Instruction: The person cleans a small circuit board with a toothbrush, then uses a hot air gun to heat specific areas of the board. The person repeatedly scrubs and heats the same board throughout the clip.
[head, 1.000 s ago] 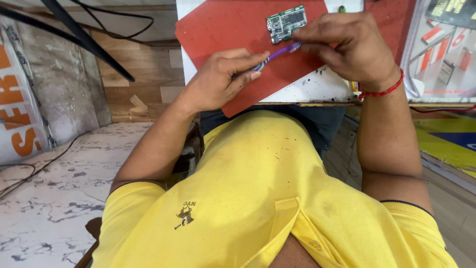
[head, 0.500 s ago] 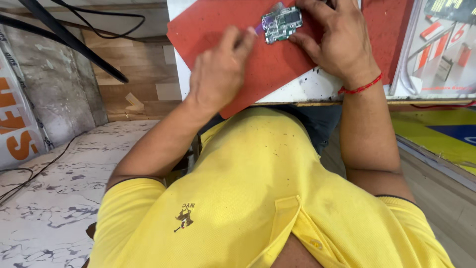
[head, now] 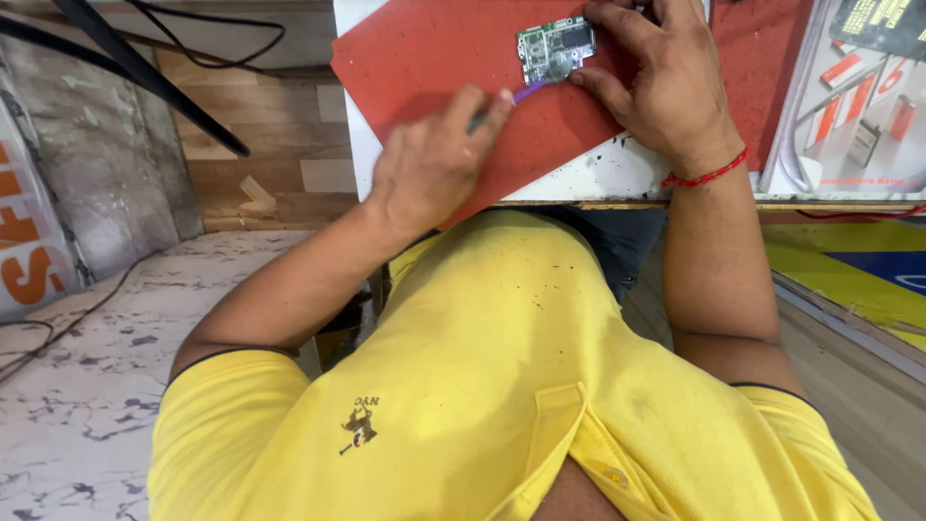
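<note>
On the white bench (head: 598, 178), a red mat (head: 434, 58) lies slightly askew, carrying a small green circuit board (head: 555, 46) near its top edge. At far left stands a pale sign (head: 29, 251) with orange lettering; at right, a glossy printed sheet (head: 849, 106) showing red rectangles. Right hand (head: 666, 82) pins the board's right edge, fingers pressed down. Left hand (head: 429, 159) grips a purple-tipped tool (head: 516, 96), its tip touching the board.

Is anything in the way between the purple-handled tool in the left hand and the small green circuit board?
Nothing visible: the purple-handled tool in the left hand already meets the small green circuit board, which the right hand steadies.
</note>
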